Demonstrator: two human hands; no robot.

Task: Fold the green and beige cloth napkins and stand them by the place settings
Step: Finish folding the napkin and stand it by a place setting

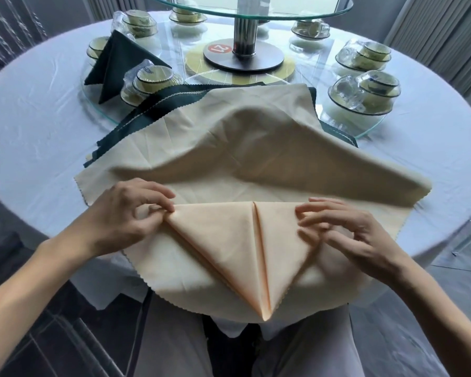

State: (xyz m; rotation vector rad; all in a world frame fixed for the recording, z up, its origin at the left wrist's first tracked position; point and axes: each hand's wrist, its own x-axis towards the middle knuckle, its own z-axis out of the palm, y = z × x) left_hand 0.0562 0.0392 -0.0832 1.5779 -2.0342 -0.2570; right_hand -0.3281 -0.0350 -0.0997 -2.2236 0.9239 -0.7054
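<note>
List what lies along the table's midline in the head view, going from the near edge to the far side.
Folded beige triangle held at its corners by the left hand and right hand → loose beige napkin → green napkins → turntable base.

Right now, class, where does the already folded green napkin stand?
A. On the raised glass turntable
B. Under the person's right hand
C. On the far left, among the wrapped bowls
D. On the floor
C: the folded green napkin stands upright at the far left beside a wrapped bowl set.
</note>
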